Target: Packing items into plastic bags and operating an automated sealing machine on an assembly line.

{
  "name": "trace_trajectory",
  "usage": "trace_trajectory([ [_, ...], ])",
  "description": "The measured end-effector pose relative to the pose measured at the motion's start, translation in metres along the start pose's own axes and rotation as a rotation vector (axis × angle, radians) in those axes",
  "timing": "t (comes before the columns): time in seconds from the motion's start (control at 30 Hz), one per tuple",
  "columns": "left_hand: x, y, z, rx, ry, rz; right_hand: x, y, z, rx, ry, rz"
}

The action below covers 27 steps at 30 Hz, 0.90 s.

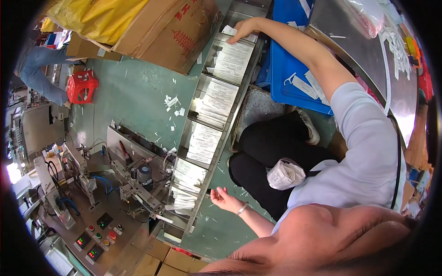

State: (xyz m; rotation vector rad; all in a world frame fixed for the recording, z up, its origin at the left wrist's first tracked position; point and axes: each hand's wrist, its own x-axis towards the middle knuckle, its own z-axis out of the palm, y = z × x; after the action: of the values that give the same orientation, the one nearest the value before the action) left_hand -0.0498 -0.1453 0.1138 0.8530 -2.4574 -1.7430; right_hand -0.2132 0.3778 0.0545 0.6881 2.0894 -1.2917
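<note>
A long metal trough (212, 166) with dividers runs from top to bottom, filled with rows of flat white printed packets (204, 143). At its far end my right hand (245, 30) reaches in, fingers bent around a white packet (229, 30); its fingertips partly hide the stack below. Close to the trough's near end, my left hand (223, 199) hangs just outside the edge. Its palm is turned up, the fingers are loosely curled and apart, and nothing shows in it. A bracelet circles that wrist.
Beside my right arm sits a blue tray (282, 87) with loose white packets. A machine with buttons (113, 234) stands at lower left. Cardboard boxes (170, 37) lie at top, a red stool (82, 86) beyond. White scraps (172, 101) litter the green floor. A crumpled white bundle (286, 174) rests against my lap.
</note>
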Motion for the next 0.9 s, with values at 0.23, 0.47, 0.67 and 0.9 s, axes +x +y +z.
trace_trajectory([
  [0.23, 0.000, -0.011, -0.006, 0.002, -0.002, -0.012, -0.017, -0.001, -0.011, 0.198, 0.108, -0.168],
  [0.47, 0.000, -0.012, -0.006, 0.023, -0.022, 0.000, -0.004, 0.017, -0.041, 0.412, 0.632, -0.495],
  [0.67, -0.001, -0.017, -0.004, 0.020, -0.046, -0.021, -0.002, 0.008, -0.027, -1.066, 0.209, -0.236],
  [0.9, -0.001, -0.021, -0.005, 0.014, -0.031, -0.059, 0.004, 0.010, -0.006, -0.991, 0.215, -0.180],
])
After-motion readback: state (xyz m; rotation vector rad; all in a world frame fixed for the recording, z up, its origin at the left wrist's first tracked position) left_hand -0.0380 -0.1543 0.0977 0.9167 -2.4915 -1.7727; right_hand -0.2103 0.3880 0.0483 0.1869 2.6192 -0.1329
